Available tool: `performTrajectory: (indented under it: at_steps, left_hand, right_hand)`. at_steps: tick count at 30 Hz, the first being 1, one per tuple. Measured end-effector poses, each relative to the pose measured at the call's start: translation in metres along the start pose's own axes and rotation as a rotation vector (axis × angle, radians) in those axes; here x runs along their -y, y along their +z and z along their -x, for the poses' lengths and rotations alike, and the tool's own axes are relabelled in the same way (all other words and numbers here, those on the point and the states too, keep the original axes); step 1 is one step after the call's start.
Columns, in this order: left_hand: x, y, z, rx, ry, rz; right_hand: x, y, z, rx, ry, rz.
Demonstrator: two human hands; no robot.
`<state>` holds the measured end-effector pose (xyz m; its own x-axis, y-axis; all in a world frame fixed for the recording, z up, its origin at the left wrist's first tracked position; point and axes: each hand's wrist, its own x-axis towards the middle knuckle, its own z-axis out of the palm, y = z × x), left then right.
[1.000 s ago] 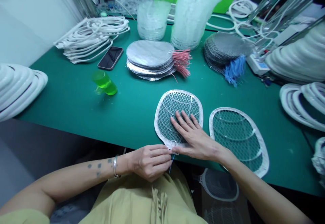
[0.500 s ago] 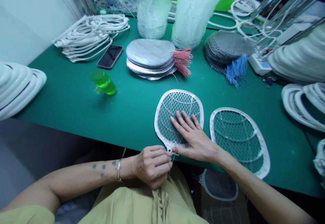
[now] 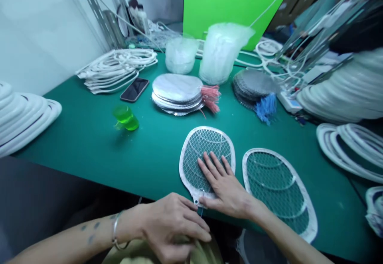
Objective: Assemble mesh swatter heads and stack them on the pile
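Observation:
A white oval frame with mesh lies at the table's front edge, its small tab pointing toward me. Spread flat on its lower right part is my right hand, fingers apart and thumb by the tab. My left hand is just below the tab, over my lap, with fingers curled; whatever its fingertips hold, if anything, is hidden. A thin blue wire hangs from the tab near those fingers. To the right lies a second white mesh frame.
Behind are stacked silver mesh sheets with red wires and dark mesh sheets with blue wires. A green roll and a phone lie at left. White frames are piled at both sides, with plastic-wrapped stacks at the back.
The view has tilted up, so the table things appear lower. My left hand has shifted away from the tab toward me, and its fingers have loosened a little. My right hand stays on the mesh.

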<state>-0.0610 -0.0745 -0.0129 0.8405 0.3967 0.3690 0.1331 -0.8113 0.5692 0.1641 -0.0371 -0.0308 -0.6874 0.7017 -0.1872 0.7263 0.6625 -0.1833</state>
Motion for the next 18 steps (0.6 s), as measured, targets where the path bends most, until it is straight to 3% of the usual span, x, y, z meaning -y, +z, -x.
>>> performTrajectory:
  at_steps: [2,4,6,9,14,18]
  left_hand:
    - [0.019,-0.028,-0.012,-0.043,-0.15,0.08]
    - [0.047,-0.044,-0.024,-0.106,-0.376,-0.083]
    - [0.078,-0.046,-0.034,-0.056,-0.467,-0.295]
    - [0.111,-0.034,-0.042,0.044,-0.456,-0.455]
    - [0.118,-0.019,-0.047,0.042,-0.403,-0.566]
    - [0.113,-0.014,-0.052,0.023,-0.438,-0.566]
  right_hand:
    - [-0.001,-0.005,0.0,0.017,0.002,-0.017]
    - [0.0,-0.011,0.0,0.034,0.005,-0.057]
    - [0.001,-0.015,0.001,0.027,0.031,-0.115]
    - [0.001,-0.012,0.0,-0.089,0.144,-0.183]
    - [-0.01,0.009,-0.01,-0.368,0.39,-0.032]
    - [-0.022,0.022,-0.016,-0.317,0.476,0.023]
